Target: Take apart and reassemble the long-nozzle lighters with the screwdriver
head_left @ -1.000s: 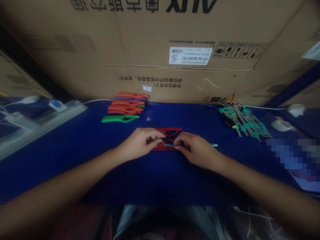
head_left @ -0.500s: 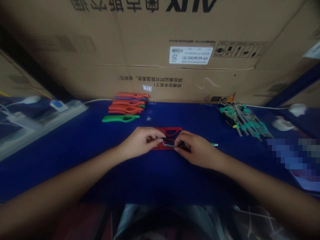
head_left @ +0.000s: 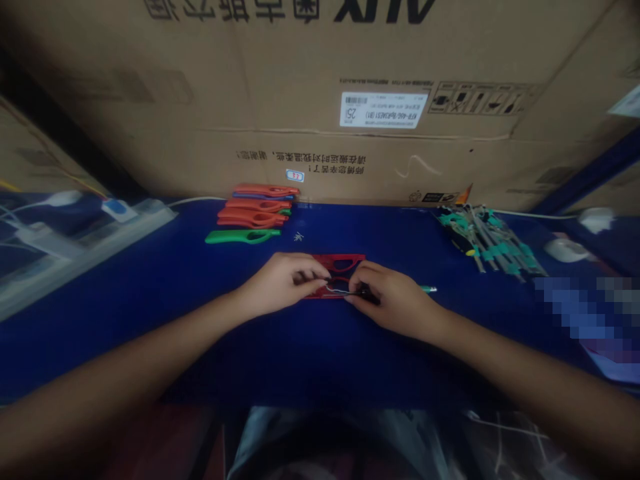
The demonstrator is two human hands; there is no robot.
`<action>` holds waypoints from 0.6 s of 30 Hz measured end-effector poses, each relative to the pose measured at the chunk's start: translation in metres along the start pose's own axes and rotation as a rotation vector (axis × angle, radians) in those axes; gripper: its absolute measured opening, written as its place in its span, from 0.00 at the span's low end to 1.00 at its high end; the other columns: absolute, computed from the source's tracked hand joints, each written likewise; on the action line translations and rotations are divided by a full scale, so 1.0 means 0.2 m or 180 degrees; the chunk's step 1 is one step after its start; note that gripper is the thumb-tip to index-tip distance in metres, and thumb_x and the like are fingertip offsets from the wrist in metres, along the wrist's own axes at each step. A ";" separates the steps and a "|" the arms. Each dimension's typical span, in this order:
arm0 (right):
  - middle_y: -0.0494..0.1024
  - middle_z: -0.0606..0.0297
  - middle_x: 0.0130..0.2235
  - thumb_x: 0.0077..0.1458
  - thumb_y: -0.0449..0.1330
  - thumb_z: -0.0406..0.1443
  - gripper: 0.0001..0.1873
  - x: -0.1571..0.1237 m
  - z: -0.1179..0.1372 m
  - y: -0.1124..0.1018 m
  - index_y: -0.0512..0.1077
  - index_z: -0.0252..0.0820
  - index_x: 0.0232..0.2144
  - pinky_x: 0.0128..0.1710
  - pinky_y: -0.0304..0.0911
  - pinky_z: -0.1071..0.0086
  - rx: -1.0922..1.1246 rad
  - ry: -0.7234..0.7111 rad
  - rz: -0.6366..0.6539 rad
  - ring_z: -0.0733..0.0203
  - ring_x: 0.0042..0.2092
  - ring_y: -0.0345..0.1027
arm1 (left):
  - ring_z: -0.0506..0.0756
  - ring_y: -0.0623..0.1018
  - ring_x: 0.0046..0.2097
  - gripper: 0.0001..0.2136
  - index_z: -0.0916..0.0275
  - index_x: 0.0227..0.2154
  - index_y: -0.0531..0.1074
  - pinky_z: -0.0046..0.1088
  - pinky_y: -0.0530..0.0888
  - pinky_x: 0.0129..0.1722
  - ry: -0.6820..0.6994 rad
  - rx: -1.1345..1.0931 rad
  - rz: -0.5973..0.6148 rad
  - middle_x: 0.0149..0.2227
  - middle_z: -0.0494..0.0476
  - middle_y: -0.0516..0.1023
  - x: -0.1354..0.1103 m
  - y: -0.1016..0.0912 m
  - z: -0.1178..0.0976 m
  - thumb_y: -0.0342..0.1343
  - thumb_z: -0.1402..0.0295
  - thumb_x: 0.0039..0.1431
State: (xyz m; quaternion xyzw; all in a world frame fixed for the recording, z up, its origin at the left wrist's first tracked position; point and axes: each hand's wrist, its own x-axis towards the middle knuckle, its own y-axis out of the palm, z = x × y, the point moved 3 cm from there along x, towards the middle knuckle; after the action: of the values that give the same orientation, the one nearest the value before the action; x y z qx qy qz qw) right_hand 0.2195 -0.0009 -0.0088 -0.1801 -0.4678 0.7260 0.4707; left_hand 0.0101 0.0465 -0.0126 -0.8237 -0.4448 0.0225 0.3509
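My left hand [head_left: 293, 280] is closed in a pinch on a small black part [head_left: 328, 280], mostly hidden by the fingertips. Opposite it, my right hand [head_left: 390, 293] is closed around a black piece [head_left: 369, 293] whose exact kind is hidden. A thin pale wire [head_left: 340, 291] runs between the two hands. Beneath them lie two red plastic lighter shell halves [head_left: 345, 257], each with a loop-shaped opening, partly covered by the fingers. A teal-tipped rod [head_left: 429, 289] sticks out beyond my right hand.
Orange, blue and green lighter shells [head_left: 254, 217] are stacked at the back left. Several metal rods with teal parts [head_left: 493, 243] lie in a pile at the right. A power strip [head_left: 95, 257] runs along the left. A large cardboard box [head_left: 300, 100] stands behind.
Both hands stay nearly in place over the red shells. The small black part in my left fingers has tipped slightly, and less of it shows.
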 end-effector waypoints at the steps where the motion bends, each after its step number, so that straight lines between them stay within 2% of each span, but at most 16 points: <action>1: 0.72 0.68 0.39 0.59 0.60 0.33 0.02 0.00 0.00 0.00 0.69 0.43 0.36 0.32 0.57 0.73 0.0001 -0.0040 -0.0009 0.70 0.30 0.62 | 0.47 0.77 0.28 0.06 0.65 0.36 0.80 0.18 0.73 0.26 -0.0002 0.0003 -0.0015 0.31 0.55 0.80 0.00 0.00 0.00 0.61 0.71 0.58; 8: 0.72 0.67 0.40 0.59 0.62 0.38 0.07 -0.01 0.00 0.01 0.68 0.43 0.36 0.30 0.56 0.72 -0.0440 -0.0281 0.0023 0.67 0.32 0.65 | 0.47 0.77 0.29 0.03 0.64 0.34 0.80 0.19 0.74 0.28 0.0243 0.0211 -0.0244 0.32 0.54 0.79 -0.02 0.01 -0.04 0.62 0.73 0.58; 13: 0.73 0.67 0.40 0.64 0.56 0.38 0.05 -0.01 0.00 0.02 0.68 0.43 0.37 0.27 0.54 0.72 -0.0691 -0.0454 -0.0064 0.69 0.29 0.63 | 0.47 0.78 0.32 0.06 0.62 0.37 0.80 0.20 0.74 0.32 0.0569 0.0567 -0.0284 0.35 0.53 0.80 -0.03 0.01 -0.08 0.59 0.76 0.61; 18: 0.75 0.64 0.43 0.67 0.52 0.37 0.07 -0.01 -0.01 0.02 0.69 0.44 0.42 0.29 0.57 0.72 -0.0670 -0.0573 -0.0144 0.65 0.35 0.70 | 0.47 0.78 0.32 0.06 0.62 0.36 0.80 0.21 0.75 0.33 0.0519 0.0640 -0.0273 0.36 0.53 0.80 -0.02 0.01 -0.06 0.59 0.76 0.60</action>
State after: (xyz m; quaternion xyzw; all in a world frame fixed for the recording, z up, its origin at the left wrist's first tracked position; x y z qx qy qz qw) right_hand 0.2189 -0.0026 -0.0135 -0.1520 -0.5856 0.6754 0.4216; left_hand 0.0130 0.0354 -0.0059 -0.7637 -0.4451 -0.0151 0.4674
